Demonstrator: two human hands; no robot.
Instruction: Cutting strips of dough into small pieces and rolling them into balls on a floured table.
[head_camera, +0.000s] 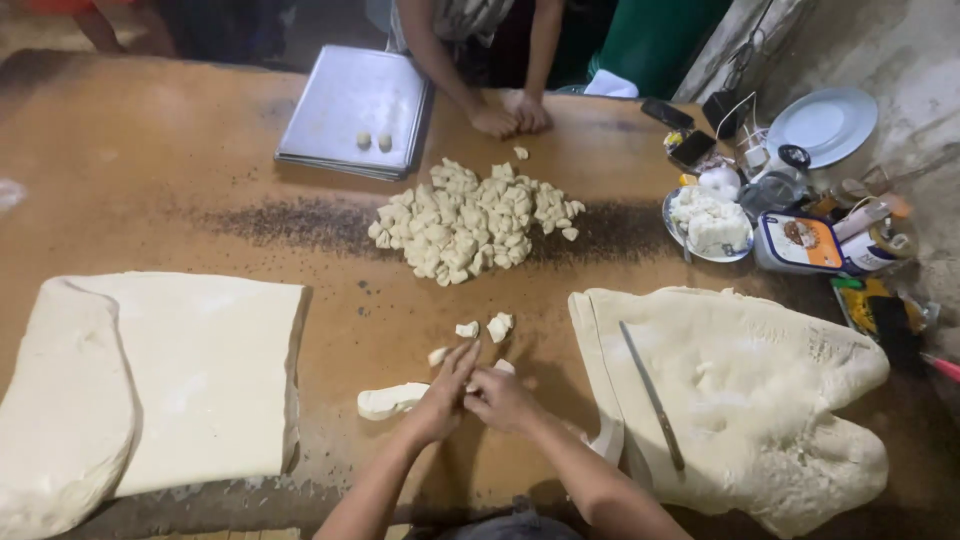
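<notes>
Pale dough is being portioned: the left hand (440, 395) pinches the end of a short dough rope (392, 400) that trails off to its left, while the right hand (502, 398), fingers curled, presses against it and nips a piece. 3 cut pieces (497, 325) lie just beyond the fingertips. Judging by this, the next pinch needs an even bite and a toss toward the dough pile (470, 222) farther ahead.

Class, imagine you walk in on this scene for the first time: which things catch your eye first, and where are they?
A heap of cut dough pieces sits mid-table. Big dough slabs lie at the left and right, the right one with a knife on it. At the near edge, the left hand and right hand work a dough strip.
</notes>
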